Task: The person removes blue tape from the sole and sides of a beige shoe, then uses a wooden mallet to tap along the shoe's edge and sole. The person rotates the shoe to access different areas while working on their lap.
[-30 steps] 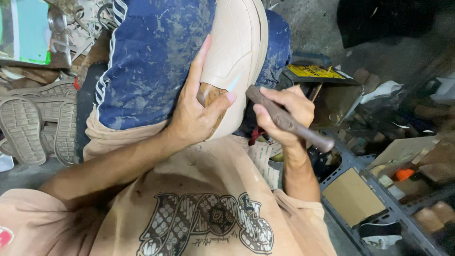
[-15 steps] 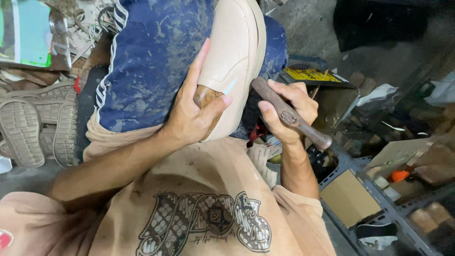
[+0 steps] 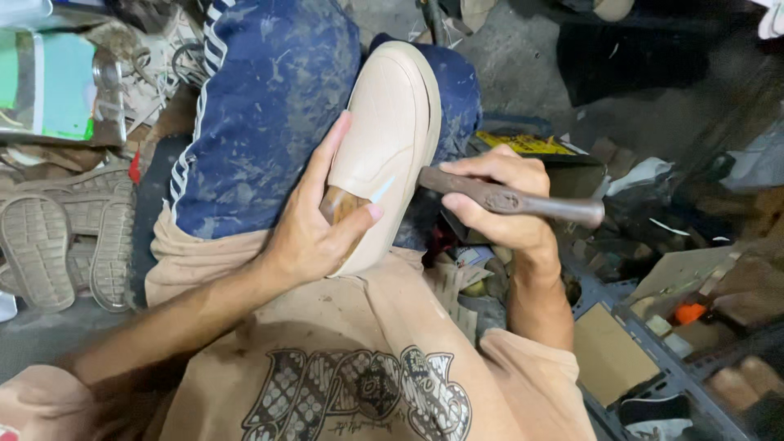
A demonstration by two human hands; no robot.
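Cluttered workshop floor surrounds the seated person; grey soled shoes (image 3: 57, 245) lie at 9 o'clock. Left hand (image 3: 314, 233) grips the beige shoe (image 3: 388, 139) at its heel opening, pressing it onto the blue-trousered lap. Shoe looks smooth, pale, unscuffed; likely light, stiff over a wooden form, best held at the heel. Right hand (image 3: 498, 208), at 3 o'clock, is clenched around a dark tool handle (image 3: 510, 198).

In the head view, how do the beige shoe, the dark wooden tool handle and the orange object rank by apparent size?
1. beige shoe
2. dark wooden tool handle
3. orange object, though it lies farther from the camera.
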